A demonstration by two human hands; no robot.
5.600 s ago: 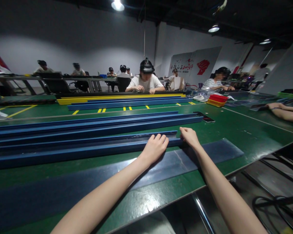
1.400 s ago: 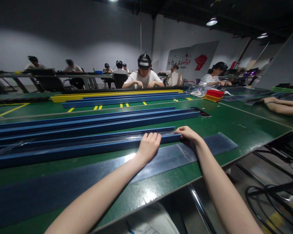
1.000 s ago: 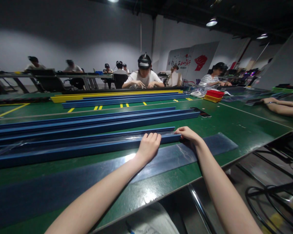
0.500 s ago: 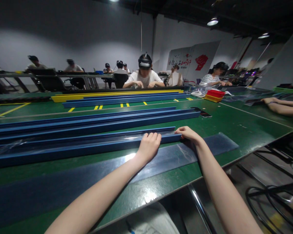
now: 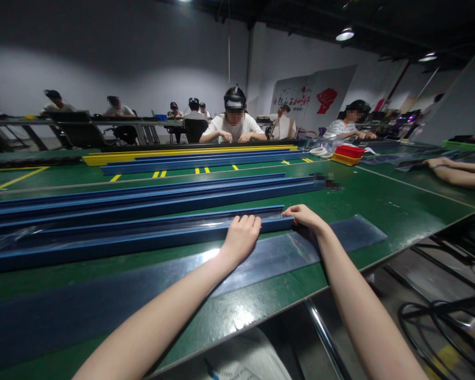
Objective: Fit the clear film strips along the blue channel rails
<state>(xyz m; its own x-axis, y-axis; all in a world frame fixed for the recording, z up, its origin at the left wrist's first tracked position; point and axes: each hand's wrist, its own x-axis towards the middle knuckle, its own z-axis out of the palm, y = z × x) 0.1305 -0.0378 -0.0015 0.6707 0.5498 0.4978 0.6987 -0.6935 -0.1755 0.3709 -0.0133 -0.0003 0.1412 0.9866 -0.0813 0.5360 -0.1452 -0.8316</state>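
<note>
Across the middle of the frame, the nearest blue channel [image 5: 142, 240] lies on the green table [image 5: 399, 211], its long axis running from the left edge to an end right of centre. Left hand [image 5: 241, 237] rests curled over its near wall, fingers hooked on top; right hand [image 5: 305, 216] pinches the very end, so it is the nearer to that end. A dark sheet [image 5: 332, 240] lies just below, toward the table edge. More blue channels [image 5: 182, 198] lie parallel above. Bare table opens to the right.
</note>
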